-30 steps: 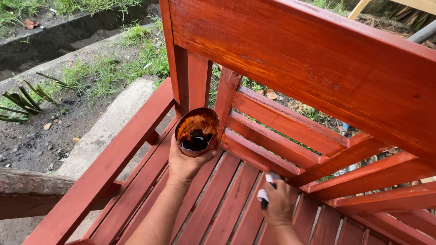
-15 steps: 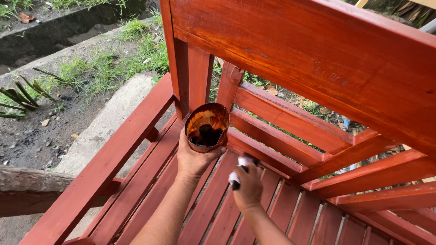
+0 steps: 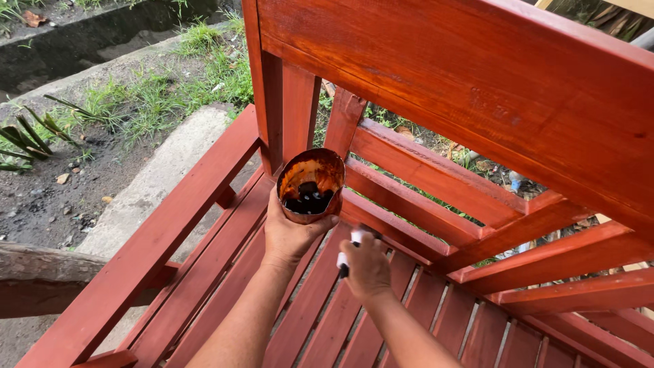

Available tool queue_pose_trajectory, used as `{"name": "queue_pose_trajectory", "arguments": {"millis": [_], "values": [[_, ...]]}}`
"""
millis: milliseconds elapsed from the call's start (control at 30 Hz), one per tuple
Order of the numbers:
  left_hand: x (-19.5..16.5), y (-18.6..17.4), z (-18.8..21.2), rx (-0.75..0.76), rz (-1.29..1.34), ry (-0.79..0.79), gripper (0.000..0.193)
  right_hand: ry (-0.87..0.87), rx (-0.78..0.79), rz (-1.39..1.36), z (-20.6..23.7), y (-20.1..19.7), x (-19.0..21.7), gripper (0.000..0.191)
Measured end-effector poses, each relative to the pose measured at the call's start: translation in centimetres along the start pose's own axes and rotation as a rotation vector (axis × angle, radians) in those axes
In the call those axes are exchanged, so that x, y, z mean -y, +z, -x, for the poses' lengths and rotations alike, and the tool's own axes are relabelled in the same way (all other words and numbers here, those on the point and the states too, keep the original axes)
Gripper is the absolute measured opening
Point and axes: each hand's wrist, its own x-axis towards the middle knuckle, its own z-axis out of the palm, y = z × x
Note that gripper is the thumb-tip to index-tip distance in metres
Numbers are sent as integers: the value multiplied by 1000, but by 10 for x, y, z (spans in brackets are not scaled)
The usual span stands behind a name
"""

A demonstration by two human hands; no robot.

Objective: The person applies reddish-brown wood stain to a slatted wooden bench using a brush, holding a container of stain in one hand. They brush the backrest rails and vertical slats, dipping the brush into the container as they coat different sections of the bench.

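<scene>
Nearest me, the right hand [image 3: 366, 267] has its fingers closed round a small brush handle [image 3: 345, 257], white at the top and dark below; the bristles are hidden, so I cannot tell how loaded it is. Just at ten o'clock from it, the left hand [image 3: 289, 235] cups a stained cut-down container [image 3: 310, 185] from beneath, fingers wrapped about its lower wall, the mouth tilted toward the camera with dark stain pooled inside. It looks light and thin-walled, likely slick with drips, so I'd judge the low grip under the base safest, kept level. Both hang over the red-stained wooden bench seat slats [image 3: 204, 272]. Beyond, at twelve o'clock, rise the backrest slats [image 3: 409, 163] and broad top rail [image 3: 477, 82]; grass [image 3: 143, 102] lies at ten o'clock.
</scene>
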Motion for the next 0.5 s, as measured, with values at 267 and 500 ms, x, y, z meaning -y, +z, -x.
{"name": "queue_pose_trajectory", "arguments": {"millis": [267, 500], "values": [[-4, 2, 8, -6, -75, -13, 102, 197, 197, 215, 35, -23, -61, 23], [-11, 8, 9, 5, -78, -19, 102, 142, 233, 189, 66, -40, -58, 32]]}}
